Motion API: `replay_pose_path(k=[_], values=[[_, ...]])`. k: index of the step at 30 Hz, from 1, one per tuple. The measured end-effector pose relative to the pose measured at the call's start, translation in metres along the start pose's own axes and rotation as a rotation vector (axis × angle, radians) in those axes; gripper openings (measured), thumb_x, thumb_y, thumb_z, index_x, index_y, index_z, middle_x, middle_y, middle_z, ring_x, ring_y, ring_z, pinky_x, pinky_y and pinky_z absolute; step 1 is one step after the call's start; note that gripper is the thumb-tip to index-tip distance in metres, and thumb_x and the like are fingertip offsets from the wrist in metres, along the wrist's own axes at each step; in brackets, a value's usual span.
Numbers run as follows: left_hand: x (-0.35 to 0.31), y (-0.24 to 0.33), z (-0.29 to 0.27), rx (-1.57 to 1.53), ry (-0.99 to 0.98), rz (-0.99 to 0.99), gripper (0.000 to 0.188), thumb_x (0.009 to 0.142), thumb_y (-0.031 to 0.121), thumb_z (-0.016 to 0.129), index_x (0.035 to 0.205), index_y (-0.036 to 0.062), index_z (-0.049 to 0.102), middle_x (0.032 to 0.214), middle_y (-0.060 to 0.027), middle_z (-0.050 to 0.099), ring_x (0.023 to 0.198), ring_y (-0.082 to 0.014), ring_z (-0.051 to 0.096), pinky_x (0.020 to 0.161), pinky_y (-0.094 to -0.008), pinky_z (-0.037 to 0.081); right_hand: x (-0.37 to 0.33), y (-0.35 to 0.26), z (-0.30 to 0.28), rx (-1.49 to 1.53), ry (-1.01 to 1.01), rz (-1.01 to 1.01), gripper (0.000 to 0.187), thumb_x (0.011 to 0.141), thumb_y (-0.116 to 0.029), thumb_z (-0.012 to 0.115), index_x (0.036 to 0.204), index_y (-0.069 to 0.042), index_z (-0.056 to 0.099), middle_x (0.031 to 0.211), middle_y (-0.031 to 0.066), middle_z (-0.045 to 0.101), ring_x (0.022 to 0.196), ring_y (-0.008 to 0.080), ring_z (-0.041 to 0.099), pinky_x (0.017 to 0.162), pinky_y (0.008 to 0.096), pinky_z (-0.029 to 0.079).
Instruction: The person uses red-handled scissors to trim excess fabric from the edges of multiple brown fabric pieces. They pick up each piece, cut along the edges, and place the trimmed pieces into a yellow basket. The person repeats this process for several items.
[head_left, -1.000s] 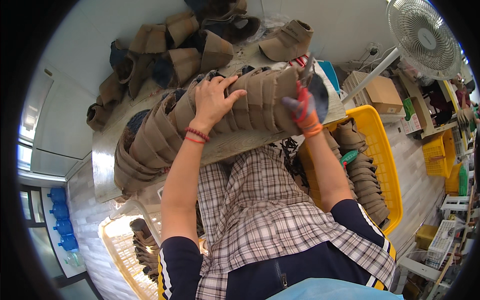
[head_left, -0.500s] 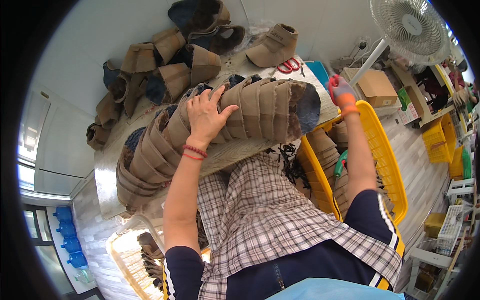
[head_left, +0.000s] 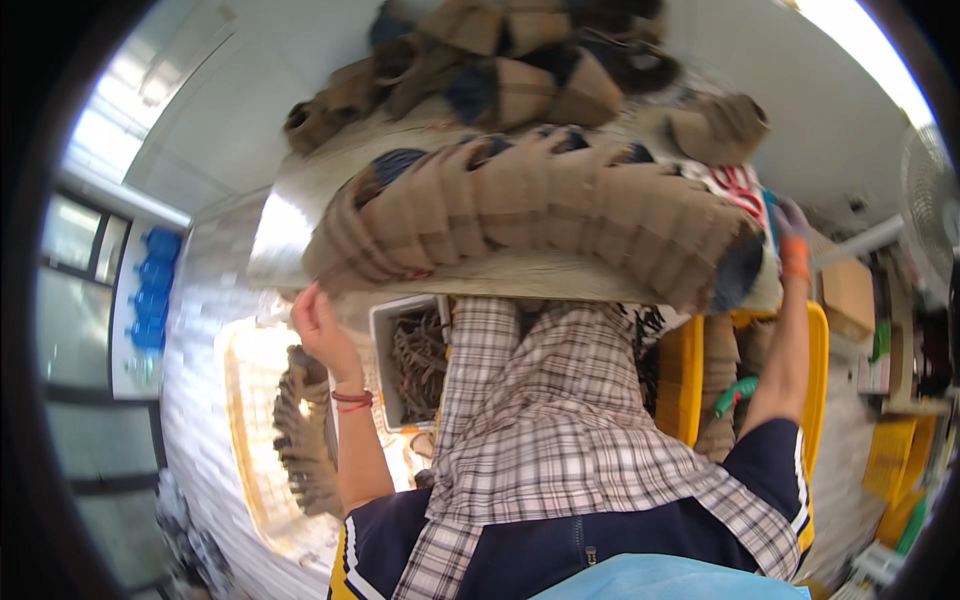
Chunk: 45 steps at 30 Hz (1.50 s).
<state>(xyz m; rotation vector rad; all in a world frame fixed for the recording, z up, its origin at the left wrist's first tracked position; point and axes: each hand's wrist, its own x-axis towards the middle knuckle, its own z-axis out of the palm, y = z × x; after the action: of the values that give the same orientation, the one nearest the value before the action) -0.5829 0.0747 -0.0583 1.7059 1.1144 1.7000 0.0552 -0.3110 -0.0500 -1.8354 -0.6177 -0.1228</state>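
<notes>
A long row of nested brown boot uppers [head_left: 560, 205] with dark linings lies along the front of the worktable [head_left: 500, 277]. My bare left hand [head_left: 322, 325], with red bracelets at the wrist, is at the table's front edge below the row's left end. Its fingers look apart, with nothing visible in them. My right hand [head_left: 790, 222], in a grey glove with an orange cuff, is at the table's right end, beside a teal item [head_left: 770, 207]. Its fingers are blurred and partly hidden. Red-handled scissors [head_left: 738, 188] lie on the tabletop just left of it.
More loose boot uppers [head_left: 510, 85] are piled at the back, with one [head_left: 722, 128] apart at the back right. Below stand a yellow crate [head_left: 680, 380], a grey bin [head_left: 385, 400] of dark scraps and a pale basket [head_left: 240, 400]. A white fan [head_left: 930, 190] stands at right.
My left hand has come off the top of the row, down to its left end. My right hand no longer holds up the red scissors and is at the table's end. The view has swung left.
</notes>
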Motion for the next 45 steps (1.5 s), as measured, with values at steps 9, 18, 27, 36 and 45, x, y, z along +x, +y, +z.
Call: replay_pose_path(k=[9,18,27,36,45], values=[[0.061,-0.132,-0.027,-0.607,-0.315,-0.526,0.037,0.091,0.022,0.057,0.115,-0.0072,0.054,0.112,-0.0144,0.059,0.099,-0.0243,0.058,0.089,-0.0348,0.047,-0.142,-0.114,0.118,0.672,-0.293,0.271,0.040,0.090,-0.026,0.058,0.119,0.002,0.054,0.116,0.0091,0.059,0.100,0.0176,0.060,0.087,0.0297,0.048],[0.101,-0.106,0.049,-1.145,-0.762,-0.839,0.051,0.079,0.022,0.064,0.125,0.0027,0.050,0.120,-0.0144,0.057,0.110,-0.0298,0.056,0.094,-0.0452,0.047,-0.107,-0.160,0.158,0.644,-0.554,0.337,0.053,0.073,0.000,0.070,0.122,-0.002,0.051,0.116,0.0078,0.059,0.103,0.0209,0.059,0.088,0.0343,0.050],[0.143,-0.103,0.019,-1.072,-0.813,-0.793,0.056,0.076,0.022,0.061,0.126,0.0005,0.048,0.123,-0.0151,0.055,0.111,-0.0297,0.055,0.095,-0.0442,0.047,-0.085,-0.164,0.158,0.728,-0.883,0.210,0.053,0.070,0.005,0.067,0.120,0.000,0.051,0.113,0.0076,0.060,0.104,0.0209,0.058,0.087,0.0337,0.051],[0.141,-0.165,0.028,-1.111,-0.612,-0.676,0.065,0.083,0.041,0.062,0.132,0.0022,0.044,0.131,-0.0119,0.050,0.120,-0.0272,0.048,0.102,-0.0421,0.039,-0.101,-0.184,0.227,0.600,-0.520,-0.013,0.035,0.087,-0.010,0.057,0.119,0.002,0.053,0.115,0.0082,0.059,0.105,0.0175,0.058,0.091,0.0298,0.047],[0.182,-0.154,0.050,-0.968,-0.568,-0.742,0.045,0.085,0.027,0.056,0.123,0.0017,0.054,0.120,-0.0094,0.059,0.110,-0.0231,0.056,0.096,-0.0385,0.045,-0.072,-0.150,0.217,0.448,-0.551,0.197,0.034,0.092,-0.008,0.045,0.124,0.003,0.052,0.121,0.0105,0.058,0.114,0.0185,0.053,0.101,0.0306,0.040]])
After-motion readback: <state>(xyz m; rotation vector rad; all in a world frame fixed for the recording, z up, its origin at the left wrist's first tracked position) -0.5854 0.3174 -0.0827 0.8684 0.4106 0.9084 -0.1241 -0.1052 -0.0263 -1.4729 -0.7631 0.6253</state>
